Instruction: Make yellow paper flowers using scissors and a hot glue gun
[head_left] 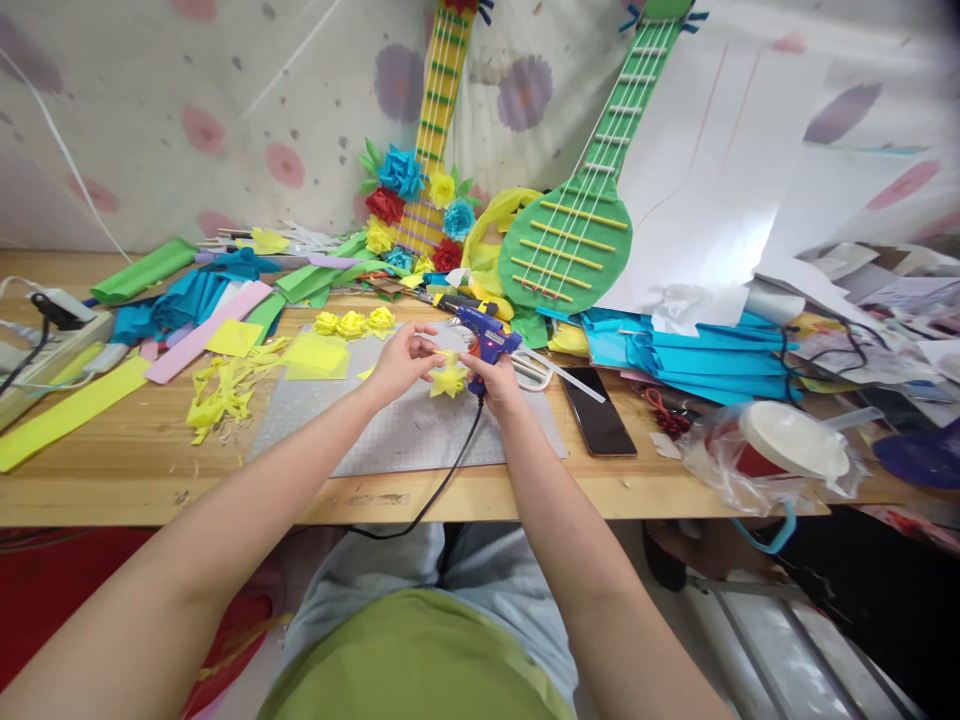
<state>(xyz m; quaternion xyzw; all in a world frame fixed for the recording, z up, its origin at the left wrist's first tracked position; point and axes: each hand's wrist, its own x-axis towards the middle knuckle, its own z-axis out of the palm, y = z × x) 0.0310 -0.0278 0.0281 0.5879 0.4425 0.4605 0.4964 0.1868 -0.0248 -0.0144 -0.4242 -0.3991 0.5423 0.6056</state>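
Over the cutting mat (pixel 390 440), my left hand (pixel 405 362) pinches the top of a small yellow paper flower (pixel 448 380) with pointed petals. My right hand (pixel 495 380) grips a blue hot glue gun (pixel 491 335), its thumb close to the flower. A clear glue stick (pixel 574 378) sticks out behind the gun, and its black cord (pixel 450 470) runs down over the table edge. Just left of my hands lie several finished yellow paper roses (pixel 352 323) and a stack of yellow paper squares (pixel 316 356). White-handled scissors (pixel 534 370) are partly hidden behind the gun.
Yellow paper scraps (pixel 217 395) and coloured crepe strips (pixel 206 330) cover the left. A phone (pixel 600 412), blue crepe paper (pixel 675 355) and a bagged lidded cup (pixel 787 445) lie right. At the back lean a green paper lute (pixel 570 245) and a yellow flowered one (pixel 442 100).
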